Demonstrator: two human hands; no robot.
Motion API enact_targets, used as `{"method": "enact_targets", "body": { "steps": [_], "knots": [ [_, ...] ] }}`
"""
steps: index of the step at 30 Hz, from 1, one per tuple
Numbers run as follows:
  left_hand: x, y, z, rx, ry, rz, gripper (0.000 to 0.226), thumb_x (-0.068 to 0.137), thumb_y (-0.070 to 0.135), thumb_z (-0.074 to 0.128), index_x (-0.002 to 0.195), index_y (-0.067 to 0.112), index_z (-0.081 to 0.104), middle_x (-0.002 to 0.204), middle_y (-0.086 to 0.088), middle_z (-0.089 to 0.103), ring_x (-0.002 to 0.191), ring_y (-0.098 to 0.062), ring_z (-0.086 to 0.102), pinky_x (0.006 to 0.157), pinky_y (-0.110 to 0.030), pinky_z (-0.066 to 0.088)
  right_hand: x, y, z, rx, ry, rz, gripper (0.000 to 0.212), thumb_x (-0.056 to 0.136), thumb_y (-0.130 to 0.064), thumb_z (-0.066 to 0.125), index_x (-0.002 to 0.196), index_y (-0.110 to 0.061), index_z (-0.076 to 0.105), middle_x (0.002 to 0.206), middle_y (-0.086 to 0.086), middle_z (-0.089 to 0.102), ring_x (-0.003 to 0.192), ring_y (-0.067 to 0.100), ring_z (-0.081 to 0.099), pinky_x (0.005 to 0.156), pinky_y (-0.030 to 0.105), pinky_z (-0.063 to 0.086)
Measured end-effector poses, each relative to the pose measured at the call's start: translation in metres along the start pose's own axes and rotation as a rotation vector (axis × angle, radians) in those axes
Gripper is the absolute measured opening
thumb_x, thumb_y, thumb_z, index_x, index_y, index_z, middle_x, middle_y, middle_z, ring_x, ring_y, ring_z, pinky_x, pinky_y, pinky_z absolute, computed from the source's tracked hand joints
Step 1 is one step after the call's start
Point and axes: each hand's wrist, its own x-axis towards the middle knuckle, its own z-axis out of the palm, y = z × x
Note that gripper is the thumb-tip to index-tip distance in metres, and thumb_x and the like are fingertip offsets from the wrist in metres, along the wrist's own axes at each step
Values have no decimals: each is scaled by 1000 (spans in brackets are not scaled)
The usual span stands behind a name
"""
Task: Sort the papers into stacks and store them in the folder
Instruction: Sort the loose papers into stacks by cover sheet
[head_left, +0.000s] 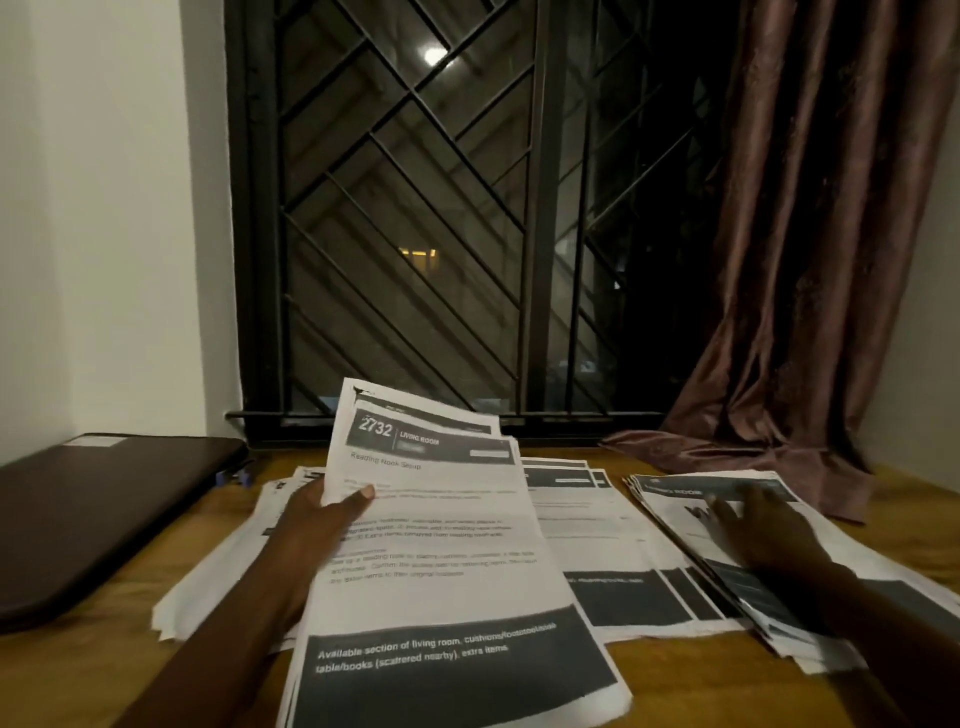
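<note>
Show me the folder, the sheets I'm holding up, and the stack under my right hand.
folder (98, 514): head view, dark cover.
held sheets (441, 561): head view, front page.
right stack (675, 493): head view, top sheet.

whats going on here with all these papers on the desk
A person is sorting printed sheets at a wooden table by a dark window. The left hand holds up a small bundle of sheets; the top one reads "2732 Living Room". The right hand rests flat on a stack at the right. More sheets lie spread in the middle and under the left arm. A dark closed folder lies at the left, with no papers going into it yet.
</note>
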Motion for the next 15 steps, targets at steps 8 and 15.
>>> {"method": "enact_targets", "body": {
  "steps": [8,15],
  "knots": [
    [-12,14,-7,-133,33,39,14,90,26,66,99,16,67,81,-3,77,65,-18,74,48,-26,55,-64,-176,-8,797,-570,-275,44,82,-59,59,107,-23,57,99,-1,69,88,16,68,75,33,56],
    [-13,14,-12,-354,-152,-50,50,84,26,71,129,10,58,121,-18,67,106,-40,67,88,-56,53,-70,-200,39,1245,-470,-138,38,72,-11,81,102,-20,59,101,12,72,92,31,70,85,55,54]
  ]
}}
